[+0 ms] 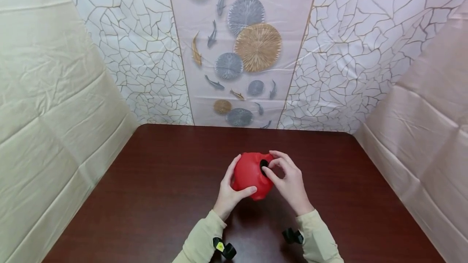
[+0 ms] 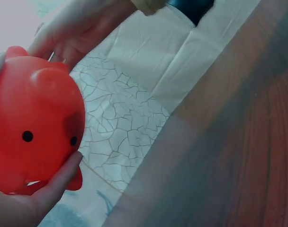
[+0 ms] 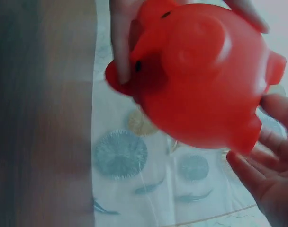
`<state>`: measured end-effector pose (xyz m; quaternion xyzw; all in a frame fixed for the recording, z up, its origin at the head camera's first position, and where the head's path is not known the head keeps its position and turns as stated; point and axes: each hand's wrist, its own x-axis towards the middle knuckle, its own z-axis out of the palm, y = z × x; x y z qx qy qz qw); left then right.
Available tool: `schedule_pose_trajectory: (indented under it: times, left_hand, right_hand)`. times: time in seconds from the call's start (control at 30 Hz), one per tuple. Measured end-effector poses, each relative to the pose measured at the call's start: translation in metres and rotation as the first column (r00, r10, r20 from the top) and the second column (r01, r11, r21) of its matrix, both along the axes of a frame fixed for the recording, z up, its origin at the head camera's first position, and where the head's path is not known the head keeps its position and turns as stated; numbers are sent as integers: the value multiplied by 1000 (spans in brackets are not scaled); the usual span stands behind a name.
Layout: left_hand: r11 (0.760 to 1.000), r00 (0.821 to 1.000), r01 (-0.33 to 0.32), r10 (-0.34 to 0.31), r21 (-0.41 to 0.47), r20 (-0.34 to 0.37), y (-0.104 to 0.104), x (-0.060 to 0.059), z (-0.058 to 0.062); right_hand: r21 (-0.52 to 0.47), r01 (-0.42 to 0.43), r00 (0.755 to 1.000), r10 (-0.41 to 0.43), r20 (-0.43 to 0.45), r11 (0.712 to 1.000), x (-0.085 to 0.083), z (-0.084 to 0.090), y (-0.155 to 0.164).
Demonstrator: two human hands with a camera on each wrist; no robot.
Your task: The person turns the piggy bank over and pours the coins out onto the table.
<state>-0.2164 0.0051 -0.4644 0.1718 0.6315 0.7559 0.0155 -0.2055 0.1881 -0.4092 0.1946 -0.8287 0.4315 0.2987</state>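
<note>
A red piggy bank (image 1: 248, 173) is held in the air over the dark brown table (image 1: 164, 198), between the two hands of a person and nearer to the person's edge than the far corners. The left hand (image 1: 231, 194) has a firm hold of it: the fingers go round its left side, and the thumb lies bent across the near side. The right hand (image 1: 291, 182) is at the other side, with thumb and forefinger bent and almost together at a black round part (image 1: 264, 167) of the bank (it may be a plug or an opening; it is too small to say surely). Whether these fingertips pinch this part, I cannot tell.

From the left wrist, the two black eyes (image 2: 27, 136) and the snout (image 2: 51, 81) are visible, with the left thumb close under one eye. From the right wrist, the right fingers are beside the short legs (image 3: 246, 137).

Both arms have pale sleeves (image 1: 199, 238), and a small black device (image 1: 224, 248) sits near the left wrist. Behind the table hangs a cloth (image 1: 146, 52) with a crackle pattern, and its middle panel (image 1: 234, 88) has fish and round shapes in gold and grey-blue.
</note>
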Motion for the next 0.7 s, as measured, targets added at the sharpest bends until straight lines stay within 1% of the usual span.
schedule_pose_trajectory:
  times: [0.07, 0.13, 0.27, 0.4, 0.47, 0.57, 0.63, 0.7]
  left_hand:
    - [1000, 1000, -18, 18, -18, -13, 0, 2, 0]
    - [999, 999, -24, 23, -34, -27, 0, 3, 1]
    - [999, 999, -16, 15, -37, -39, -1, 4, 2]
    - [1000, 1000, 5, -5, -17, -11, -2, 4, 1]
    - [1000, 1000, 26, -26, -12, 15, -3, 4, 0]
    - [997, 996, 75, -75, 12, 49, -4, 2, -1]
    - [991, 990, 118, -122, 59, 64, -5, 1, -2]
    - [980, 983, 162, -171, 118, 68, -5, -1, -2]
  right_hand:
    - [-14, 25, 1000, -25, 2, 1000, 3, 1, -2]
    - [-37, 27, 999, -26, 27, 999, 6, 3, -3]
    - [-89, -8, 996, 16, 82, 996, 7, 5, -3]
    - [-111, -75, 994, 84, 74, 991, 7, 4, -2]
    - [-93, -111, 992, 115, 49, 990, 6, 2, 0]
    - [-68, -194, 980, 196, 22, 979, 3, 0, 4]
    - [-34, -254, 967, 255, 3, 967, 1, 2, 6]
    - [-4, -314, 949, 314, -2, 949, -1, 6, 9]
